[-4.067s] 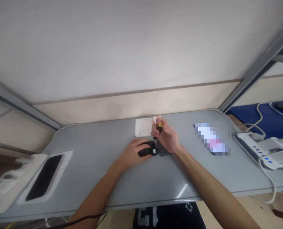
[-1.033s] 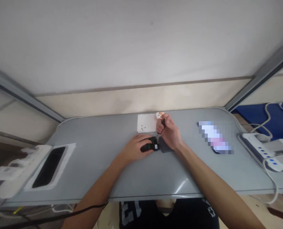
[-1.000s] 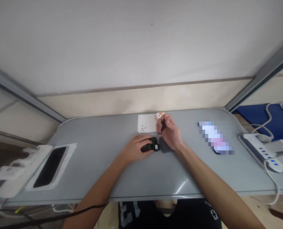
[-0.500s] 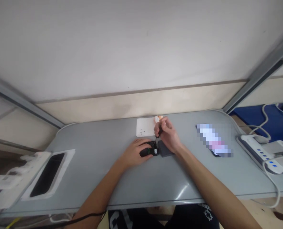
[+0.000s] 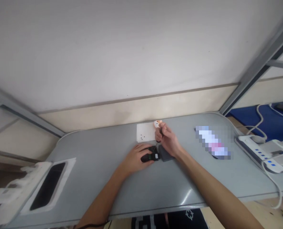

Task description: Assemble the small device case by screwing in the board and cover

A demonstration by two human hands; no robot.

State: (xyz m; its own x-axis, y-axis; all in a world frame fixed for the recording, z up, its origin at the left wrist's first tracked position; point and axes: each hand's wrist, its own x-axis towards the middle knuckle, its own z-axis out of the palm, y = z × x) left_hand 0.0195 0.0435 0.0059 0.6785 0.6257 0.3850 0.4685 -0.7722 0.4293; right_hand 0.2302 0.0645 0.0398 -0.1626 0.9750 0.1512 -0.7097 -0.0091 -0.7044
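Observation:
My left hand (image 5: 138, 158) wraps round a small black device (image 5: 153, 156) with a green part and a pale label, holding it against the table. My right hand (image 5: 166, 138) is closed on a screwdriver (image 5: 160, 131) with a dark handle. Its thin shaft slants down toward the far edge of the device; I cannot tell whether the tip touches. Partly under my right wrist lies a dark grey flat box (image 5: 165, 154). Behind the hands, a white sheet (image 5: 144, 131) carries several tiny dark pieces like screws. An orange-and-white figure (image 5: 157, 123) stands at its right end.
A blurred-out phone (image 5: 212, 143) lies to the right, near a white power strip (image 5: 258, 152) with cables. On the left, a black phone (image 5: 48, 186) rests on white paper beside another power strip (image 5: 24, 194). A wall (image 5: 131, 57) rises behind the grey table (image 5: 96, 159).
The camera view has shifted slightly, so the table sits a little lower. Both hands keep their grips; the screwdriver remains at the black device's far side.

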